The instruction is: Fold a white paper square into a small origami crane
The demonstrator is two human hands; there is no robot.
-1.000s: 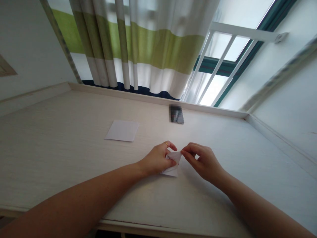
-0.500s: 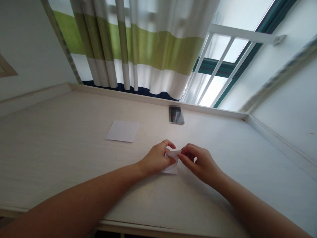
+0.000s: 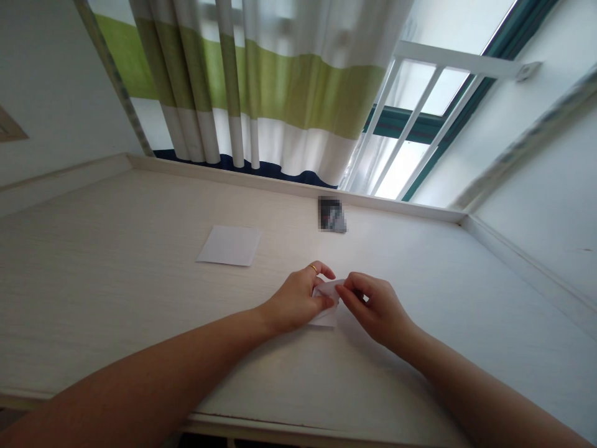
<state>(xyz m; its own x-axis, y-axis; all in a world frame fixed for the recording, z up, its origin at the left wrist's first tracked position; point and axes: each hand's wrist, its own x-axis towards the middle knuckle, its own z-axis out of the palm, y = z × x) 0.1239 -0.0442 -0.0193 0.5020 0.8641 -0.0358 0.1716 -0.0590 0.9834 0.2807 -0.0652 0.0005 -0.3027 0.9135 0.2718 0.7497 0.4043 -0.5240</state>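
Note:
A small folded piece of white paper rests on the pale wooden table, pinched between both hands. My left hand, a gold ring on one finger, grips the paper's left side with thumb and fingers closed on it. My right hand pinches the paper's upper right edge with its fingertips pressed together. Most of the paper is hidden under the fingers.
A flat white square sheet lies on the table to the far left of the hands. A small dark blurred object stands by the back rim. Striped green and white curtains and a barred window rise behind.
Both hands have drawn slightly closer over the paper and pressed it lower toward the table. The right fingertips have shifted a little left.

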